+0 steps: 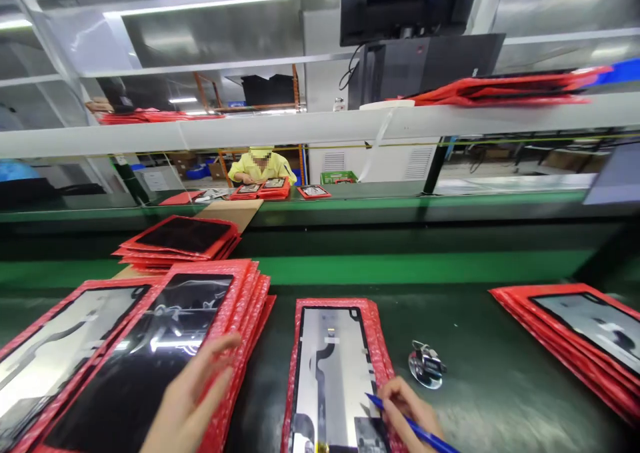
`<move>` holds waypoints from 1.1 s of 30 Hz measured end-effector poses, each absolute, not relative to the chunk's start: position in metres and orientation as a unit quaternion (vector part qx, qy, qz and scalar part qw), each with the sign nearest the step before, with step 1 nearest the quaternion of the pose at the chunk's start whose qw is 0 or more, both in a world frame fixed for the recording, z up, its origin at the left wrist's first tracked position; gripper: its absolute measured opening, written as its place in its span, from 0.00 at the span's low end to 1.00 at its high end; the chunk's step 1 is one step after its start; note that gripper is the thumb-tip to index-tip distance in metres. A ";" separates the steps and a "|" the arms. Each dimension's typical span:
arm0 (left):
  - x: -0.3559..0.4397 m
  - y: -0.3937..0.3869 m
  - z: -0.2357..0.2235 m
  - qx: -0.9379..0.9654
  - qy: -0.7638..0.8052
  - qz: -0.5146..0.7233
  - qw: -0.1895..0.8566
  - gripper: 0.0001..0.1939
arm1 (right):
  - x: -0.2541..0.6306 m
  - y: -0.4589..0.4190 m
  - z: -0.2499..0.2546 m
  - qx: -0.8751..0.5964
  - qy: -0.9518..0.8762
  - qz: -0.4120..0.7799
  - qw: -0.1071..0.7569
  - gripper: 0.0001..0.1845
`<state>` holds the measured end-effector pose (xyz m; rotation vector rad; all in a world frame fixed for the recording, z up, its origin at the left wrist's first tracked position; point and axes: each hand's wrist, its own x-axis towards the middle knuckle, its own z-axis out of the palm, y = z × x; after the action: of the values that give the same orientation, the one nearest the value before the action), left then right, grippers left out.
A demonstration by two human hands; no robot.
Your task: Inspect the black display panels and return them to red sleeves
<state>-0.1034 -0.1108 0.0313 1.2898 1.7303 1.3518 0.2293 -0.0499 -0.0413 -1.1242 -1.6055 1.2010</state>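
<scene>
My right hand grips a blue pen. Its tip is over the right edge of a silver-backed display panel with a dark flex cable; whether it touches cannot be made out. Red bubble-wrap sleeves lie beneath that panel. On the left, my left hand is open, slightly blurred, fingers apart, over the right edge of a stack topped by a glossy black screen. Contact with the stack is unclear. Beside it lies another silver-backed panel on red wrap.
A shiny metal clamp-like piece lies right of the middle panel. Another panel stack stands far right, and one behind on the left. Across the bench, a person in yellow works at panels. A shelf beam crosses above.
</scene>
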 end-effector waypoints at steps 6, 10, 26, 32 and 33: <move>-0.037 -0.092 -0.041 0.379 0.566 0.527 0.508 0.21 | 0.213 -0.050 -0.043 -0.489 -0.688 0.422 0.331 0.11; -0.048 -0.076 -0.060 0.336 0.568 0.512 0.549 0.19 | 0.210 -0.049 -0.052 -0.540 -0.704 0.347 0.304 0.15; -0.036 -0.067 -0.021 0.267 0.557 0.489 0.616 0.21 | 0.210 -0.043 -0.066 -0.508 -0.677 0.415 0.332 0.18; -0.004 -0.050 -0.006 0.292 0.475 0.511 0.654 0.19 | 0.211 -0.036 -0.071 -0.496 -0.582 0.536 0.358 0.27; 0.002 -0.048 -0.008 0.289 0.469 0.513 0.659 0.20 | 0.211 -0.036 -0.070 -0.490 -0.573 0.550 0.360 0.29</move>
<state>0.0016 -0.0480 -0.0077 0.6549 1.0618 1.1605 0.2110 -0.0356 -0.0700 -1.2631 -1.4759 1.4175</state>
